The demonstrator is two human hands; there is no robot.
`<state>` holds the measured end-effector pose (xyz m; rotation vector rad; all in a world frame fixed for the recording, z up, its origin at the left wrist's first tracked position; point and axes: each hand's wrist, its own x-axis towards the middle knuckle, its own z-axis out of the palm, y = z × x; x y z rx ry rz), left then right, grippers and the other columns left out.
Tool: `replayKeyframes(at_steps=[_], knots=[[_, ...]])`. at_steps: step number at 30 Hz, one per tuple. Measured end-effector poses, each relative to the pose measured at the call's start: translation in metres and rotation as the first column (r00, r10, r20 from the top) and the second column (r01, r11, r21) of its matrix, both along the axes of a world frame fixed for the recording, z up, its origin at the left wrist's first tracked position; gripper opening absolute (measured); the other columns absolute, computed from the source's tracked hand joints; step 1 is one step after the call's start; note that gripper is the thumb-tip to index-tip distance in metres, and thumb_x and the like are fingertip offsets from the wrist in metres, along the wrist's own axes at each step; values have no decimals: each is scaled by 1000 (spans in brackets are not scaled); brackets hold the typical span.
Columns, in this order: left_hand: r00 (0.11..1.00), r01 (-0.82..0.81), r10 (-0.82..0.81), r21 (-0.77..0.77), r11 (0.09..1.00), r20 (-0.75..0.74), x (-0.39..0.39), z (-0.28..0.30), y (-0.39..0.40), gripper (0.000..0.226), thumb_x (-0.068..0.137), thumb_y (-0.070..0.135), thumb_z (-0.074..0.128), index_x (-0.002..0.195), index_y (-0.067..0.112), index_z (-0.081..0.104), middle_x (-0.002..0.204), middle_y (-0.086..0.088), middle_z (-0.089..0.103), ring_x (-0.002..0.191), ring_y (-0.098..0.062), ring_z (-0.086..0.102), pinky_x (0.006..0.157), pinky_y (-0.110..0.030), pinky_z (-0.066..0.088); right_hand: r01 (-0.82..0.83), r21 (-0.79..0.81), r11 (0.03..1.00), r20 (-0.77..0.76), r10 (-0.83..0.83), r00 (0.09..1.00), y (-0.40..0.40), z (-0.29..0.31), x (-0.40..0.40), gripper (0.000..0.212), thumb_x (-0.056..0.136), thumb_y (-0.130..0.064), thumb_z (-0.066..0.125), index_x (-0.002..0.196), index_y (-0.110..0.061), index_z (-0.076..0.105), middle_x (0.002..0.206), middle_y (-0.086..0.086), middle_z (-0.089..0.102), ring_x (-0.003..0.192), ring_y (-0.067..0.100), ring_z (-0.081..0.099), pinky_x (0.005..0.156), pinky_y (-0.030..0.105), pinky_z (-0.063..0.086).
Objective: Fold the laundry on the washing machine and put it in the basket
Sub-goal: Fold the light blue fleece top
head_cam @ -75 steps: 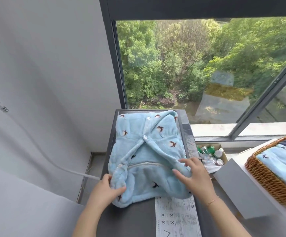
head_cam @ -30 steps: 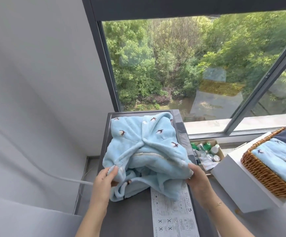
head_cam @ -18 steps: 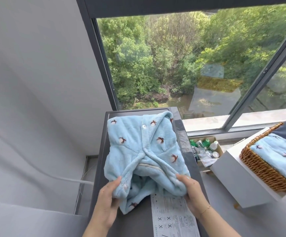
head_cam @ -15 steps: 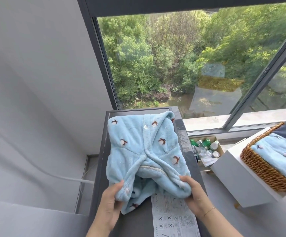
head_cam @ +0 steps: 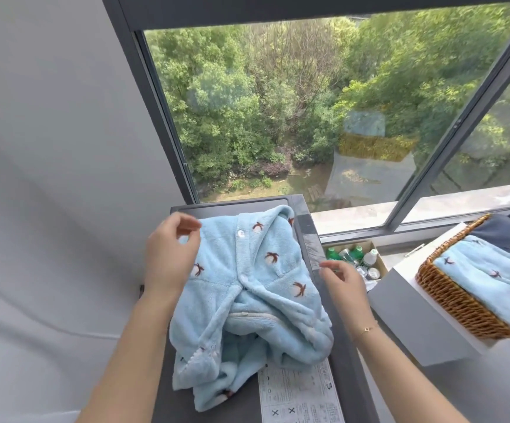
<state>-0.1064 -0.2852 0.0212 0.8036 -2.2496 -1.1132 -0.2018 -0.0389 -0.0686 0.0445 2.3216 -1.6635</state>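
Sticker [head_cam: 301, 395] on washing machine [head_cam: 343, 355] — unreadable print.

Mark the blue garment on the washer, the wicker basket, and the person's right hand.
blue garment [head_cam: 244, 288]: head view, on the front panel beside the snap line.
wicker basket [head_cam: 452, 296]: head view, on its woven near wall.
right hand [head_cam: 343, 277]: head view, on the back of the hand.

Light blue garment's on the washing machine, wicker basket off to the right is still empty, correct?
Not empty. In the head view the wicker basket already holds a folded light blue piece and a dark one. The light blue garment is on the washing machine.
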Motion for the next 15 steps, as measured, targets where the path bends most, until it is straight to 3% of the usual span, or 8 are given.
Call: replayKeyframes(at_steps=[2, 5, 7, 10, 13, 15], knots=[[982, 182, -177, -70, 981, 69, -61, -1, -2, 14, 89, 9, 58, 91, 19, 66, 91, 8, 66, 82, -1, 59, 79, -20, 47, -38, 14, 999, 13, 38, 999, -20, 7, -22, 10, 88, -25, 59, 92, -20, 67, 91, -4, 66, 82, 11, 59, 77, 30, 49], [856, 444, -406, -52, 894, 321, -139, -20, 1, 20, 95, 20, 55, 109, 15, 68, 113, 1, 66, 95, -12, 61, 85, -27, 47, -153, 95, 984, 42, 149, 988, -51, 3, -42, 36, 88, -46, 59, 106, -15, 62, 98, -5, 64, 91, 11, 60, 82, 32, 49], [728, 526, -484, 59, 849, 485, -176, -43, 3, 29, 98, 29, 50, 116, 13, 66, 123, -5, 63, 105, -18, 59, 84, -26, 42, -174, 208, 963, 30, 172, 985, -64, -6, -53, 43, 86, -54, 58, 108, -18, 57, 101, -6, 60, 94, 14, 59, 78, 31, 46], [605, 518, -542, 228, 824, 584, -196, -74, 3, 33, 97, 42, 48, 111, 18, 67, 112, -3, 67, 98, -18, 61, 81, -30, 45, -203, 259, 944, 14, 206, 978, -73, -18, -61, 31, 87, -52, 57, 88, -21, 50, 84, -7, 56, 82, 17, 57, 62, 30, 37], [669, 470, -502, 210, 857, 548, -199, -94, -3, 22, 92, 46, 57, 92, 28, 70, 87, 8, 69, 77, -11, 62, 63, -25, 45, -169, 223, 960, -114, 197, 974, -75, -27, -60, 37, 93, -44, 53, 68, -21, 37, 63, -5, 47, 62, 16, 46, 52, 31, 29], [711, 442, -456, 164, 882, 535, -202, -103, -4, 18, 87, 45, 63, 81, 29, 69, 79, 12, 68, 75, -10, 62, 64, -25, 46, -128, 188, 974, -185, 163, 969, -74, -32, -57, 40, 95, -40, 52, 65, -21, 33, 57, -5, 41, 56, 13, 40, 54, 33, 29]])
